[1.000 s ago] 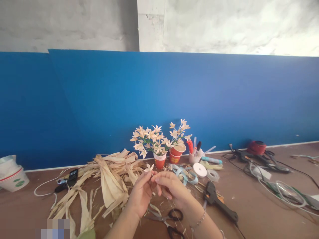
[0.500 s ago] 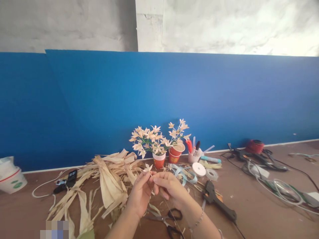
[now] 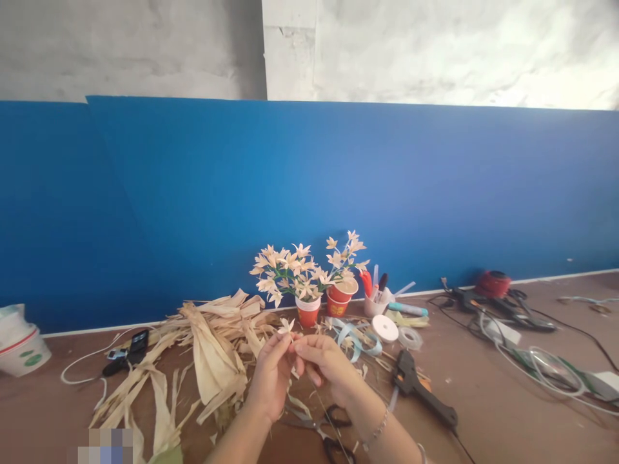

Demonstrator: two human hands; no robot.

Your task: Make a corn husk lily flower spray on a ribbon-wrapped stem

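Observation:
A small cream flower (image 3: 286, 325) with pointed petals pokes up from the fingers of my left hand (image 3: 271, 370), which is pinched round its base. My right hand (image 3: 323, 361) meets it from the right, thumb and fingertips closed at the flower's underside. A thin wire or thread (image 3: 333, 425) trails down below the right hand; its upper end is hidden by the fingers. Under my right wrist lie black-handled scissors (image 3: 319, 425). Behind the hands, similar flowers (image 3: 290, 267) stand on green stems in a red and white cup (image 3: 308, 312).
Dried husks (image 3: 217, 357) are heaped on the left. To the right lie a black glue gun (image 3: 420, 390), a white ribbon spool (image 3: 385, 328), clear tape (image 3: 410, 338) and pale blue ribbon (image 3: 355, 338). A pen cup (image 3: 374, 304) stands near the blue partition (image 3: 387, 193).
Both hands stay in nearly the same place around the flower. My right wrist and forearm have shifted slightly, and the whole view has moved a little.

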